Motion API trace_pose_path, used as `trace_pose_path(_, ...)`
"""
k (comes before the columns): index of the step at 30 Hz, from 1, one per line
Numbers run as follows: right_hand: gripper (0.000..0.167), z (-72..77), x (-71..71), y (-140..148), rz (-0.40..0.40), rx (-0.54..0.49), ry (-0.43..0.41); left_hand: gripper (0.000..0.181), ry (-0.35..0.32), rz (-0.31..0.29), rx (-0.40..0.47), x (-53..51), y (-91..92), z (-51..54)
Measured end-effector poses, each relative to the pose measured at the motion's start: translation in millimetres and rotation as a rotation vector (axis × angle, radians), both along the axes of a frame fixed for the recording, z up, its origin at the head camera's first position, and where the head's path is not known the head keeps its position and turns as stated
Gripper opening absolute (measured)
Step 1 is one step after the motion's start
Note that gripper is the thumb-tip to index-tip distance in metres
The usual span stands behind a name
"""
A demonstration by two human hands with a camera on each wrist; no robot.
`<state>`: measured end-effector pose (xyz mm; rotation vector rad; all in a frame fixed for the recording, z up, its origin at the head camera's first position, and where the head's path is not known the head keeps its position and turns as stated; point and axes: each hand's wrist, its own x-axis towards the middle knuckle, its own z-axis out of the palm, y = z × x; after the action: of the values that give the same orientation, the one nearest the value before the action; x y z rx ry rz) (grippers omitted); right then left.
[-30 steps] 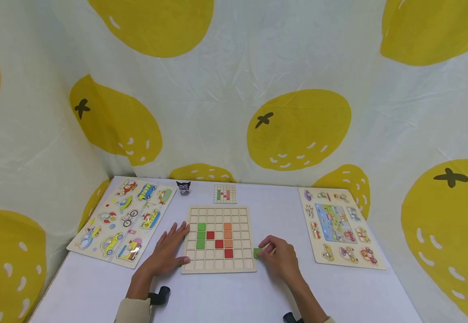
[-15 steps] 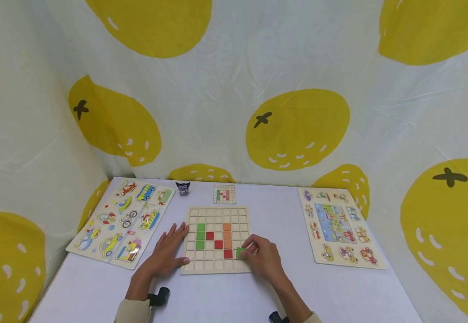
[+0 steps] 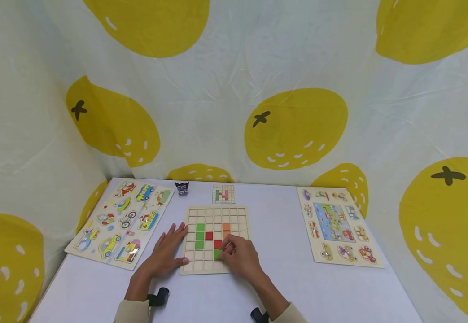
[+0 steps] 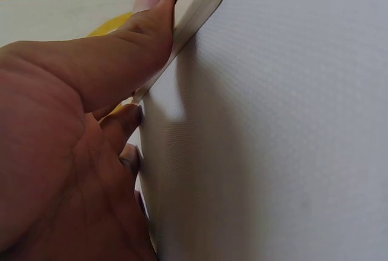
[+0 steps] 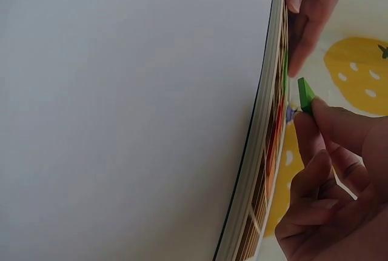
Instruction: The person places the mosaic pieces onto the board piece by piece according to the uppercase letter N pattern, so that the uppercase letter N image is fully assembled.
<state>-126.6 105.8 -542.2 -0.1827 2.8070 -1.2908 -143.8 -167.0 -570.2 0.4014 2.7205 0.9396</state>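
A wooden grid board [image 3: 199, 265] lies flat in the middle of the table. My left hand [image 3: 164, 252] rests at its left edge with straight fingers; in the left wrist view the thumb [image 4: 139, 37] touches the board's rim. Between thumb and fingertips, my right hand [image 3: 242, 259] pinches a green square tile [image 5: 305, 95], which the right wrist view shows held tilted above the board. Seated in the grid are a column of green tiles [image 3: 199, 236], red tiles [image 3: 209, 235] on a diagonal and orange tiles [image 3: 226, 227], some of them hidden by the right hand.
A small pattern card [image 3: 223, 194] lies behind the board, with a dark little figurine [image 3: 182, 188] to its left. Wooden picture puzzles flank the board, one at left [image 3: 116, 235] and one at right [image 3: 340, 251]. A lemon-printed curtain [image 3: 201, 112] hangs behind the table.
My right hand has carried the green tile leftward, from beside the board's right edge to over its lower middle cells. The left hand has stayed at the left edge.
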Motion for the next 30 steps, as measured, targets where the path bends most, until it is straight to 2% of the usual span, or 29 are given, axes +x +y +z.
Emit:
trace_pose_path(6,0.016,-0.6,-3.3,-20,0.036,-0.003,-0.003,0.103,0.027,-0.004,0.017,0.8,-1.6,0.0)
trace_pose_path(13,0.014,0.5,-6.2,-42,0.068,0.017,-0.011,0.103,0.013,-0.01,0.001,-1.0,-5.6,-2.3)
trace_pose_path(23,0.014,-8.7,-9.8,-55,0.05,0.066,-0.014,0.103,-0.019,-0.019,0.037,-1.3,-5.9,-5.6)
trace_pose_path(30,0.014,-7.1,-11.4,-59,0.044,0.133,0.023,0.101,0.018,-0.013,0.057,1.0,-3.1,-3.2)
